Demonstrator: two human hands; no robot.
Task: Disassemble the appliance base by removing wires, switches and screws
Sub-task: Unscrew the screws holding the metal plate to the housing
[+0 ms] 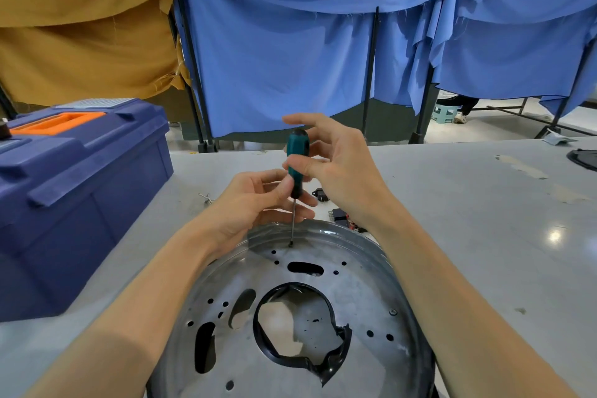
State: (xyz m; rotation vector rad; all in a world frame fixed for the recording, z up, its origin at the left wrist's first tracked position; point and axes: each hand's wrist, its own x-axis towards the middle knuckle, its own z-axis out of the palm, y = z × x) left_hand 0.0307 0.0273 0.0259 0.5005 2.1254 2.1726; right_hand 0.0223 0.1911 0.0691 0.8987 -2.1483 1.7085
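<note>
- The base (361,294) — a round metal pan with a torn black ring round its middle hole — lies on the grey worktop (468,236), close in front of the person.
- A screwdriver (297,165) stands nearly upright, its tip on a screw (291,244) at the far side of the base.
- The left hand (255,200) pinches the low end of the handle with its fingertips.
- The right hand (336,165) holds the handle higher up between thumb and curled fingers, index finger stretched over the top.
- 1 more screw sits near the right rim.
- Small black parts (339,216) lie just beyond the base; a blue toolbox (80,191) stands at the left.
</note>
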